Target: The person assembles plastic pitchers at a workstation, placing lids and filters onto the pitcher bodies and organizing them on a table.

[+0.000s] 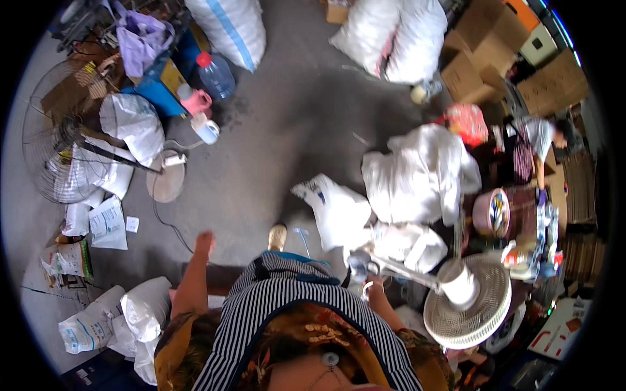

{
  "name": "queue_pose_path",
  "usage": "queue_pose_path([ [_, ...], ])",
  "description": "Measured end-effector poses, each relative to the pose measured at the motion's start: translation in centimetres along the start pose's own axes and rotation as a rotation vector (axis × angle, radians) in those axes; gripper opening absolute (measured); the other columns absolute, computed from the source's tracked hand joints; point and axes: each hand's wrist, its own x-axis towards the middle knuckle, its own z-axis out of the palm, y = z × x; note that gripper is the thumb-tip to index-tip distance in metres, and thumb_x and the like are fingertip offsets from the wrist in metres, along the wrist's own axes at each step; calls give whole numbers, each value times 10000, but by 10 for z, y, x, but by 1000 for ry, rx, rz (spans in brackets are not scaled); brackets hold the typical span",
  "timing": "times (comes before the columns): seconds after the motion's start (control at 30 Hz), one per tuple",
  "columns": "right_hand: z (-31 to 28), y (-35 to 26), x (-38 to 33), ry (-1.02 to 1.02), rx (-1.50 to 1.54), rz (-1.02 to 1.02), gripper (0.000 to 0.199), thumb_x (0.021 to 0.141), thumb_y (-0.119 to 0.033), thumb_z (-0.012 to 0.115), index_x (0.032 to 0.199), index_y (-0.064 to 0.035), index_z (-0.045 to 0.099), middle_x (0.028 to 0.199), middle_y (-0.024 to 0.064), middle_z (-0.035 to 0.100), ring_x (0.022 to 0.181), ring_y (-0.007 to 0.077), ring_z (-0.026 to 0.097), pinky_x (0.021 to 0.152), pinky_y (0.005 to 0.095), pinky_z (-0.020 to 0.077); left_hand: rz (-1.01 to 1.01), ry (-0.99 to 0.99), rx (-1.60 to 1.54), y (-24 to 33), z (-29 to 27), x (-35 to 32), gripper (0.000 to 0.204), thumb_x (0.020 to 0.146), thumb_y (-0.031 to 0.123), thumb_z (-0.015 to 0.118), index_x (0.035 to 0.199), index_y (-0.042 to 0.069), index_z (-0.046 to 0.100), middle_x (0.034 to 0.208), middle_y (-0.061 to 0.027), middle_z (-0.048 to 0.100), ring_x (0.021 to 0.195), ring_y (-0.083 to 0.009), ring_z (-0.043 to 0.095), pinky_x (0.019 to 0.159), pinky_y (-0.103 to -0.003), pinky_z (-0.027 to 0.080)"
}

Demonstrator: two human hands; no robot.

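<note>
My left hand [205, 242] hangs out to the left over the bare floor. Its fingers look loosely extended, with nothing visible in them. My right hand [374, 289] is low on the right, beside the pole of a white fan [458, 287]. A white band circles that wrist. A dark grey rounded thing [360, 266] lies just past the hand, and its kind is unclear. The fingers there are mostly hidden, so any grip does not show. A striped apron [251, 306] covers my front, and one light shoe [277, 237] shows beyond it.
White sacks [339, 212] and a large white bundle [417, 173] lie ahead on the right. A standing wire-cage fan [55, 140] with a round base [167, 179] and cord is at left. A water jug [216, 77] stands behind it. Another person [538, 140] works far right.
</note>
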Motion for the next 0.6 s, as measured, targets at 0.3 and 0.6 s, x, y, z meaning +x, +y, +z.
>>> queue_pose_path([
  [0.3, 113, -144, 6, -100, 84, 56, 183, 849, -204, 647, 915, -44, 584, 695, 74, 572, 578, 188, 552, 485, 335, 431, 740, -163, -493, 435, 74, 95, 197, 959, 240, 584, 1095, 104, 624, 967, -24, 659, 816, -122, 605, 756, -269, 481],
  [0.6, 220, -367, 84, -77, 255, -75, 266, 830, -214, 693, 981, -23, 584, 737, 69, 611, 643, 171, 572, 550, 332, 454, 1151, -731, 824, 516, 242, 275, 350, 899, 297, 618, 1181, 90, 616, 1113, -157, 657, 1027, -329, 624, 876, -418, 497],
])
